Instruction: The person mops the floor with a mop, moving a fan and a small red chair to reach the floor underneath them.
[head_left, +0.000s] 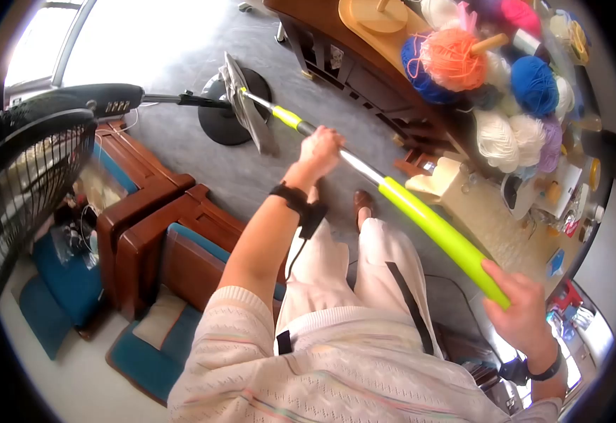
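Observation:
A flat mop (435, 229) with a bright green and silver handle slants across my view. My left hand (322, 149) is wrapped round the handle's middle, by the grey collar. Around the green grip's near end, my right hand (519, 307) is closed. The grey mop pad (248, 106) is at the far end, tilted edge-up beside the round black fan base (212, 116) and overlapping it in this view. Each wrist wears a dark strap.
A standing fan (40, 141) leans in at the left, above wooden chairs (145, 218) with teal cushions. Along the right runs a wooden cabinet (364, 84) under balls of yarn (456, 60). A cluttered table (491, 218) stands nearer me. Grey floor (308, 95) lies between them.

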Demonstrator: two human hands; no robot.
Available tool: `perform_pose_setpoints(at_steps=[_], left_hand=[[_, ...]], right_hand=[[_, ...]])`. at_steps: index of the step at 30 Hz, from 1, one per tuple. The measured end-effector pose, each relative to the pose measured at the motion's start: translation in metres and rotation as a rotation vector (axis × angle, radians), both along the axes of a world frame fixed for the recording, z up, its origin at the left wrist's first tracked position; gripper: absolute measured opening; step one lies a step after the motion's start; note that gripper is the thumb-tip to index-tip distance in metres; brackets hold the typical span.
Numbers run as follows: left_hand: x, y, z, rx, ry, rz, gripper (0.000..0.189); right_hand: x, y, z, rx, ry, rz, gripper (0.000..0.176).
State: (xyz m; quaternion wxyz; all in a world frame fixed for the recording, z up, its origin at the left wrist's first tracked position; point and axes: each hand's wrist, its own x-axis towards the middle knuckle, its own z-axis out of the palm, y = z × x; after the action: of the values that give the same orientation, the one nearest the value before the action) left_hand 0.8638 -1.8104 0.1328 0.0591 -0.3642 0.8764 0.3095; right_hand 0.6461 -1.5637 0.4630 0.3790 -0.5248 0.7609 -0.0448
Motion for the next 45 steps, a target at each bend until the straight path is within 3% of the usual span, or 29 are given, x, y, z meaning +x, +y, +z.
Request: perform_pose_setpoints(at_steps=[5,8,9,13,15,22,24,31,33,34,36,39,43,45], left_hand=[[0.02,-0.054,-0.01,-0.041,0.004,-0.091,0.01],[0.002,-0.037,-0.003,-0.039,-0.101,-0.115,0.011],[0.001,-0.028,-0.015,-0.043,-0.133,-0.222,0.012],[-0.001,0.022,0.017,0.02,-0.001,-0.139,0.015],[-0.001,0.039,0.03,0.099,-0.004,-0.154,0.014],[0.04,0.068,0.049,0.318,-0.118,-0.254,0.012],[0.052,0.065,0.052,0.343,-0.199,-0.342,0.012],[0.104,0.033,0.054,0.333,-0.389,-0.408,0.015],[0.13,0.014,0.051,0.24,-0.437,-0.355,0.015],[0.15,0.001,0.037,0.148,-0.432,-0.372,0.013],[0.196,-0.027,0.002,0.044,-0.355,-0.29,0.009],[0.232,-0.065,-0.016,-0.012,-0.279,-0.097,0.006],[0.217,-0.095,-0.019,-0.084,-0.14,-0.028,0.005],[0.206,-0.099,-0.015,-0.064,-0.22,-0.045,0.005]], right_hand=[[0.034,-0.027,-0.019,0.032,-0.058,0.074,0.059],[0.025,-0.021,-0.003,0.125,-0.055,0.022,0.059],[0.024,-0.015,0.006,0.121,-0.053,0.025,0.059],[0.017,0.005,0.044,0.221,-0.138,-0.111,0.058],[0.011,0.009,0.06,0.417,-0.266,-0.284,0.059],[0.012,0.034,0.071,0.501,-0.453,-0.372,0.061],[0.011,0.029,0.067,0.672,-0.6,-0.432,0.063],[0.028,0.009,0.009,0.796,-1.055,-0.596,0.073],[0.046,0.0,-0.016,0.814,-1.265,-0.795,0.07],[0.059,-0.007,-0.031,0.822,-1.27,-0.8,0.07],[0.089,-0.026,-0.06,0.802,-1.558,-0.942,0.064],[0.125,-0.05,-0.091,0.749,-1.58,-0.918,0.061],[0.121,-0.066,-0.108,0.721,-1.663,-1.041,0.056],[0.119,-0.07,-0.108,0.722,-1.648,-1.045,0.054]])
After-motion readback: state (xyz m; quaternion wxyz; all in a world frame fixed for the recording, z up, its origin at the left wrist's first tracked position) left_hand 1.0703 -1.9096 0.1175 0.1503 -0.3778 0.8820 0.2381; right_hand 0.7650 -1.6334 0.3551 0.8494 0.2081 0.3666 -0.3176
